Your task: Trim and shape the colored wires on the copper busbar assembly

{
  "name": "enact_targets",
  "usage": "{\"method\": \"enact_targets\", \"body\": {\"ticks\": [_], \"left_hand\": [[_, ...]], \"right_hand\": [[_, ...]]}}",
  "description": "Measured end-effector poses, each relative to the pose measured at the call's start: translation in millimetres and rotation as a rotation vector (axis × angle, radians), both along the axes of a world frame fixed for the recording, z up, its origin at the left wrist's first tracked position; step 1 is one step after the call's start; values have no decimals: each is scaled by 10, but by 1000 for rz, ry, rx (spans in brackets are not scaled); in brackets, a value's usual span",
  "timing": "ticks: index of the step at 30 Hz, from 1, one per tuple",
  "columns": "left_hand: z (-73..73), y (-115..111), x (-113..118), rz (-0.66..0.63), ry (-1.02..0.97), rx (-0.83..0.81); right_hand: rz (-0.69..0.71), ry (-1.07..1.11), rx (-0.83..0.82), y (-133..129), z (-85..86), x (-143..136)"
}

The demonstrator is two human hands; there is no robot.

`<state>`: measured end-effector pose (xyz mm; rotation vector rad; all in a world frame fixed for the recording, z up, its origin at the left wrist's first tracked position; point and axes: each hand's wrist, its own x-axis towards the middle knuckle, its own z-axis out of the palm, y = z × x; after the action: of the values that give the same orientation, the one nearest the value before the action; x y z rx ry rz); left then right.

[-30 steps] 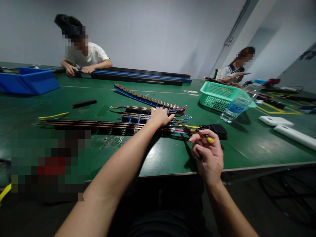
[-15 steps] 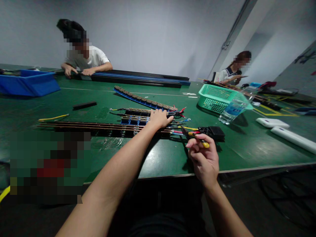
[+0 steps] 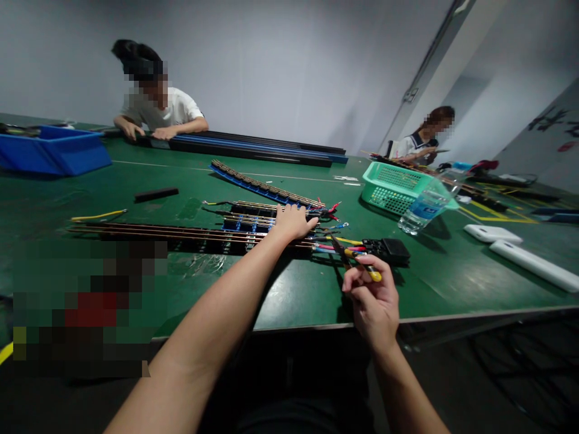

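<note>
My left hand (image 3: 296, 222) lies palm down with its fingers stretched across several short blue-and-black strips (image 3: 253, 222) with copper-coloured rods. Under its wrist side runs a long black rail (image 3: 190, 237) with copper rods. Coloured wires lead from the rail's right end to a black connector block (image 3: 392, 250). In my right hand (image 3: 375, 301), fingers curled, is a pair of pliers (image 3: 374, 275) with yellow-and-black handles. The dark jaws point up and left, close to the wires; whether they touch is unclear. Behind my left hand a blue strip with brass-coloured contacts (image 3: 266, 184) lies slantwise.
A green basket (image 3: 384, 188) and a leaning water bottle (image 3: 420, 211) stand at right, near two white devices (image 3: 534, 265). A blue bin (image 3: 67, 154) stands at left. Two people work across the green table (image 3: 298, 301), one beside long black-and-blue rails (image 3: 253, 147).
The pliers' jaws have swung slightly upward beside the wires, showing more clearly. My left hand keeps its place on the strips. The camera view has shifted slightly.
</note>
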<state>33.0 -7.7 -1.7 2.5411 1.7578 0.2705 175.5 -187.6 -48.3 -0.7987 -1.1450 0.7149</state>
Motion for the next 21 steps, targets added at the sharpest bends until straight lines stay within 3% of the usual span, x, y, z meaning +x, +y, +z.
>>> {"method": "enact_targets", "body": {"ticks": [7,21], "left_hand": [[-3,-7,-2,-3,-2,14],[2,-17,1,5,3,16]], "right_hand": [[-123,303,-81,41,200,-80],[-153,311,-63,78,199,-123]]}}
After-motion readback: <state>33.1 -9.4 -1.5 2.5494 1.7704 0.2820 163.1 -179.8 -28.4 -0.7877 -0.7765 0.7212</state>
